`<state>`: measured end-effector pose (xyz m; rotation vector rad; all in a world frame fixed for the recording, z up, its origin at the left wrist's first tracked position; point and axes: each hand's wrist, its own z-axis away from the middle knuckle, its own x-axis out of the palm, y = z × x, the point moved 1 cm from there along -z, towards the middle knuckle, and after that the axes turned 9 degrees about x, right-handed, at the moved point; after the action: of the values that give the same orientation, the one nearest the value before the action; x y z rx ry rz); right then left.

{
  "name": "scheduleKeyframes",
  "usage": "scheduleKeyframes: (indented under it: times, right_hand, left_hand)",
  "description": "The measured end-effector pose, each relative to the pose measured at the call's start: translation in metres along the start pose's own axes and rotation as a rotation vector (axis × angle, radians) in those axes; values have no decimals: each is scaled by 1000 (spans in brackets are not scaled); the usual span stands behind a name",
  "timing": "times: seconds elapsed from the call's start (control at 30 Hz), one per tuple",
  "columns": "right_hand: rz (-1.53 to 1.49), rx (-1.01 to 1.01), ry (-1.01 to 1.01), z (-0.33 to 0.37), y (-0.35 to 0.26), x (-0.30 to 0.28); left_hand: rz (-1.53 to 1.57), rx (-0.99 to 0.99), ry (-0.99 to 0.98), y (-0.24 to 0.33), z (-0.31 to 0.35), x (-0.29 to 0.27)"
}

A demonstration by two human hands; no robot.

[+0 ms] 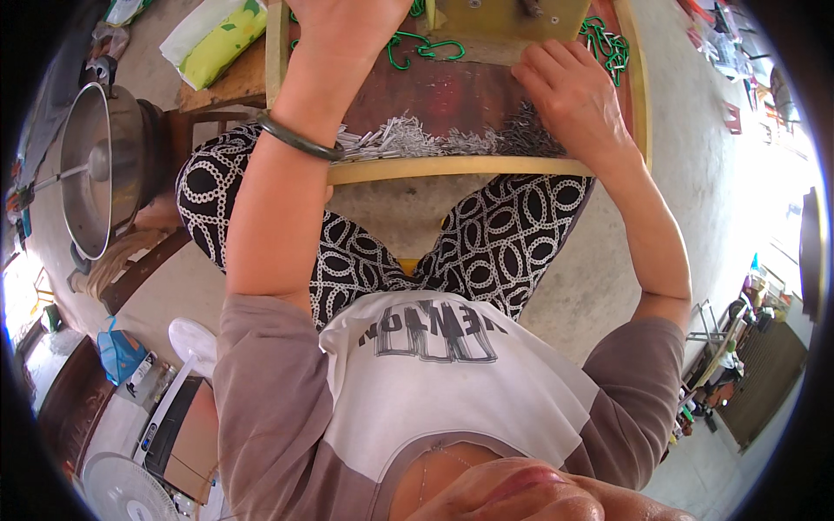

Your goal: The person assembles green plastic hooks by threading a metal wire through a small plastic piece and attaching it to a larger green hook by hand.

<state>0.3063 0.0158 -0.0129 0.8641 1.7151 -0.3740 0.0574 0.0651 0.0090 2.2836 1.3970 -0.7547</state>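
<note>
My left hand (pixel 352 16) reaches over the far left part of a shallow wooden work tray (pixel 452 167); its fingers are cut off by the upper edge, so what they hold is hidden. On the right side of the tray, my right hand (pixel 573 97) has its fingers bent and drawn together beside a yellow metal fixture (pixel 512 19). Whatever is between those fingertips cannot be made out. Small silvery metal pins (pixel 395 139) lie heaped along the near rim, with darker small metal pieces (pixel 526 135) just below my right hand. Green carabiner hooks (pixel 426 48) rest between my hands.
More green carabiners (pixel 605 52) are piled in the tray's far right corner. A green and white soft packet (pixel 221 43) lies on a wooden surface left of the tray. Further left stands a large metal bowl (pixel 91 169). My patterned knees (pixel 512 226) are under the tray.
</note>
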Motion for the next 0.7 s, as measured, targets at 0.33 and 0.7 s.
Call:
scheduleKeyframes:
  times: [0.33, 0.7]
  right_hand:
    - [-312, 154, 118, -44, 0, -26]
    - [-488, 132, 475, -111, 17, 5]
  left_hand:
    - [-9, -11, 13, -2, 3, 3]
    - [2, -4, 23, -4, 4, 5]
